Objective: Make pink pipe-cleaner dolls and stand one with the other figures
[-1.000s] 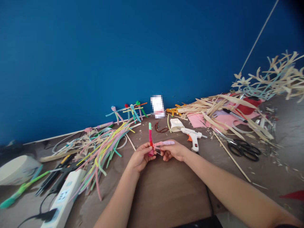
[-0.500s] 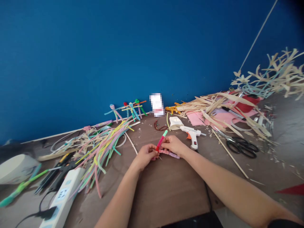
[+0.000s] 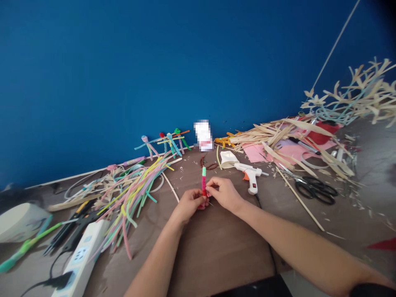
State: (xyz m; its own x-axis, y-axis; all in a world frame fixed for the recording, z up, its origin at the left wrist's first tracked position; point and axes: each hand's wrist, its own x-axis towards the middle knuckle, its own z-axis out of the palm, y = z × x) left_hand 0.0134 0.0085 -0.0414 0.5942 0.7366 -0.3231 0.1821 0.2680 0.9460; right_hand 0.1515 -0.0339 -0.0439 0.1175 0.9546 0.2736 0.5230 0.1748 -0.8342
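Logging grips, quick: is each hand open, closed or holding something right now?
Left hand: closed, holding the red, green-tipped craft piece near its lower end.
Right hand: touching the same piece; whether it grips cannot be told.

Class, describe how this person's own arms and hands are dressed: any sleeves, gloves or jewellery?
The left hand and right hand are both ungloved, with no ring, watch or bracelet to be made out. Both forearms are uncovered. Near the right elbow shows what looks like a black sleeve edge; no sleeve is visible on the left.
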